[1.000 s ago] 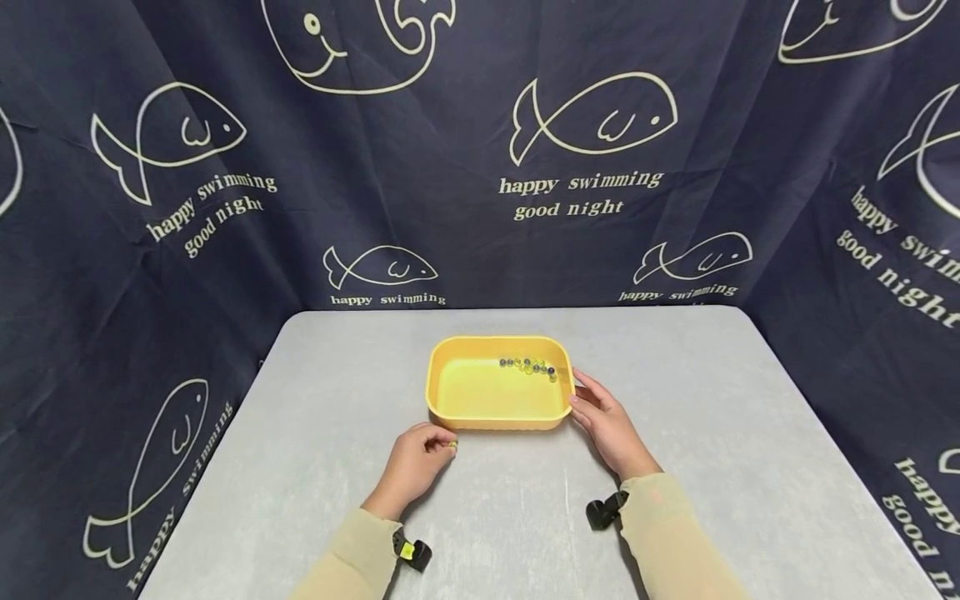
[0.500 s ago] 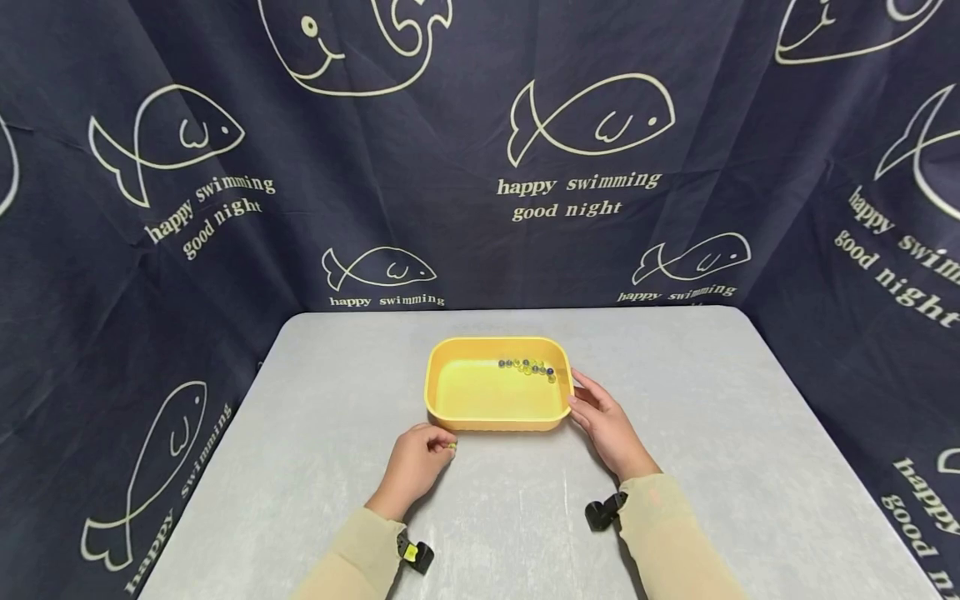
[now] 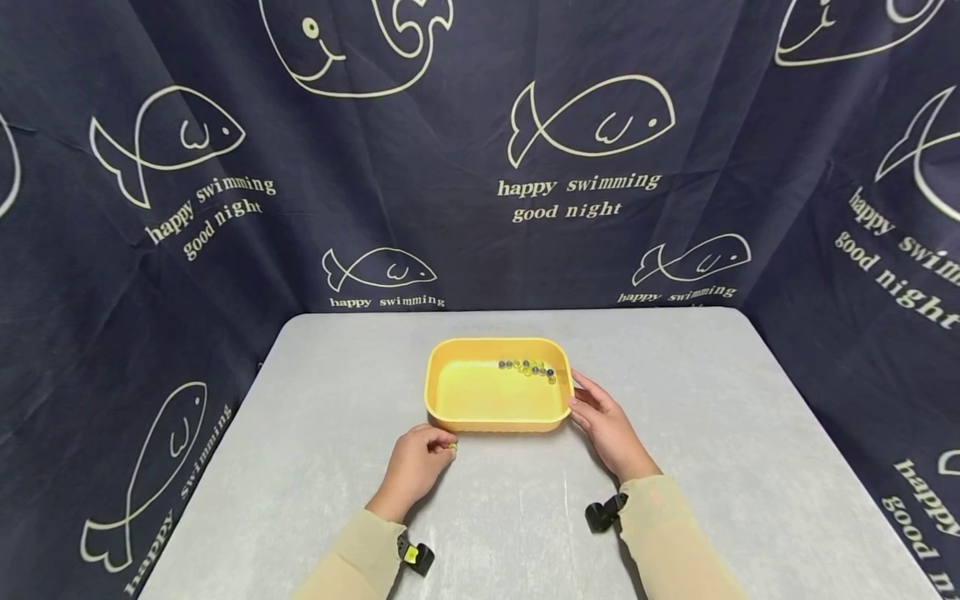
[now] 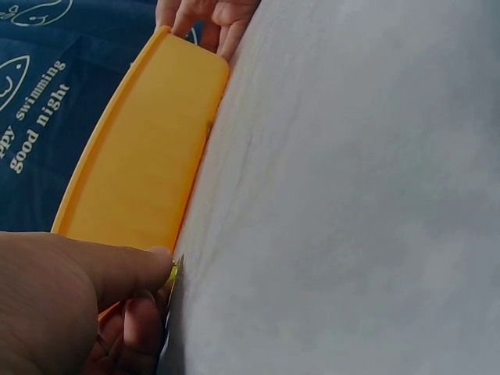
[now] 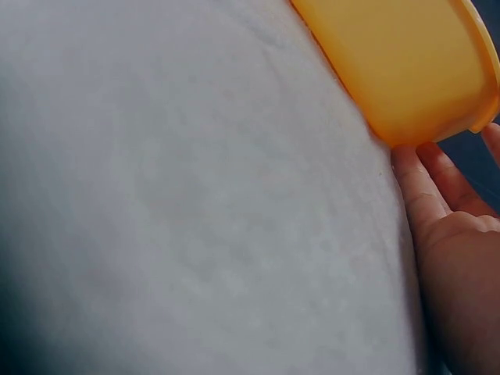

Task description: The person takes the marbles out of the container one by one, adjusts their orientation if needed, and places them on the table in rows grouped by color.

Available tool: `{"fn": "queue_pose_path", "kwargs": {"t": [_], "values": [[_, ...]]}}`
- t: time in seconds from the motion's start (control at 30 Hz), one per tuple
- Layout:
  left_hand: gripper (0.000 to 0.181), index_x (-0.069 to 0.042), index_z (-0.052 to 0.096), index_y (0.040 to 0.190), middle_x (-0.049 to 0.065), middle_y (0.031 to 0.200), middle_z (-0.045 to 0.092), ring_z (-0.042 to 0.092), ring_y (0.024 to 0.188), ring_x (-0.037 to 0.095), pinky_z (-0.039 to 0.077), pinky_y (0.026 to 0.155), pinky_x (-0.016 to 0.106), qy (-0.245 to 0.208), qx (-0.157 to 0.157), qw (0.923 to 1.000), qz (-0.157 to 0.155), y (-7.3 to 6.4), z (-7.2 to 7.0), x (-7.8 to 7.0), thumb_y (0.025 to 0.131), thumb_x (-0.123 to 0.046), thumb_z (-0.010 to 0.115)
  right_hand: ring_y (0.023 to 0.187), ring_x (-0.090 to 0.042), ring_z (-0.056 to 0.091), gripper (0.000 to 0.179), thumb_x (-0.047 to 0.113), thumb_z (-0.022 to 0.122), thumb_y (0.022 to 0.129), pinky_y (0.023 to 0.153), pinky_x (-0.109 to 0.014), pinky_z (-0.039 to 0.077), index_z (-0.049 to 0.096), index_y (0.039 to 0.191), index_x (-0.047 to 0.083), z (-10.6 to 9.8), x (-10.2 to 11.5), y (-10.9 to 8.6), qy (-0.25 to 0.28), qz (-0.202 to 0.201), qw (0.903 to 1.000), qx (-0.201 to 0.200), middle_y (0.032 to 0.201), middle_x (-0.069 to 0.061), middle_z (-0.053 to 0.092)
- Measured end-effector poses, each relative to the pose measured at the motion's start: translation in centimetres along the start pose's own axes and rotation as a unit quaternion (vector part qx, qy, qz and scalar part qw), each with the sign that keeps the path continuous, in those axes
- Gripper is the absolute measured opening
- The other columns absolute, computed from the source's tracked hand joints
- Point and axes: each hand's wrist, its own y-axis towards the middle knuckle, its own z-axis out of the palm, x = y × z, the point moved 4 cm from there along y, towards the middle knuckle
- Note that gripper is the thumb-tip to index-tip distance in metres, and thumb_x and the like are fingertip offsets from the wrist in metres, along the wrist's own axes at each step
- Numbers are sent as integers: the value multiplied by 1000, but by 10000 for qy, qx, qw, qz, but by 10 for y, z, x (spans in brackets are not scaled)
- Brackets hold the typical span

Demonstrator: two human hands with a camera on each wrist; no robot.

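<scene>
A yellow rectangular basin stands on the table, with several clear marbles with blue and yellow swirls gathered toward its back right corner. Just outside the basin's front left corner is my left hand, pinching a small yellow-green marble between thumb and fingers, low over the table. The fingers hide most of that marble. At the basin's right end, my right hand rests against the outer wall with fairly straight fingers, its thumb close to the rim.
The grey-white table reaches back to a dark blue curtain printed with fish and lettering, which also hangs along both sides. A small black wrist camera sits at the left cuff and another black camera at the right.
</scene>
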Motion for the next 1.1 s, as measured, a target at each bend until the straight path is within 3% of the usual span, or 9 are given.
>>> {"fn": "queue_pose_path", "kwargs": {"t": [0.23,0.53,0.67,0.83,0.93,1.1], "values": [[10,-11,79,94,-5,85,62,58,77,11,52,68,27,-291,-120,9995,-105,-2,-3,2,87,-5,81,133,-28,50,61,8,61,104,102,-24,48,38,160,12,1,0,1,46,-69,10000,43,149,-23,43],[6,-17,80,93,-5,88,67,62,82,14,53,73,30,-932,-215,9938,-560,0,-4,9,88,-16,82,134,-30,50,60,8,60,104,101,-24,49,38,160,13,-1,-1,2,79,-91,9999,51,150,-23,43],[8,-15,80,96,-2,90,70,62,82,16,53,71,29,-1377,-257,9874,-739,-1,-6,13,88,-17,82,134,-30,50,61,7,60,104,102,-25,48,38,160,12,1,-2,2,174,-91,9997,115,150,-24,42],[12,-9,79,101,3,91,71,60,76,18,51,60,26,-1930,-257,9763,-942,-5,-9,10,91,-16,79,136,-31,49,61,8,60,104,102,-25,48,37,160,13,0,-1,1,158,-78,9998,137,151,-24,42],[16,-6,78,104,5,92,71,61,76,18,51,60,26,-2156,-196,9729,-811,-8,-11,-1,91,-15,79,138,-33,47,61,8,59,104,102,-24,48,36,161,13,-1,-1,1,111,-60,9998,131,152,-24,41],[19,-2,77,107,4,95,72,65,85,20,55,72,27,-2311,-164,9726,-208,-8,-13,-28,90,-12,80,140,-33,45,61,10,60,105,102,-24,47,36,161,14,0,-1,1,68,24,9999,109,154,-22,39]]}}
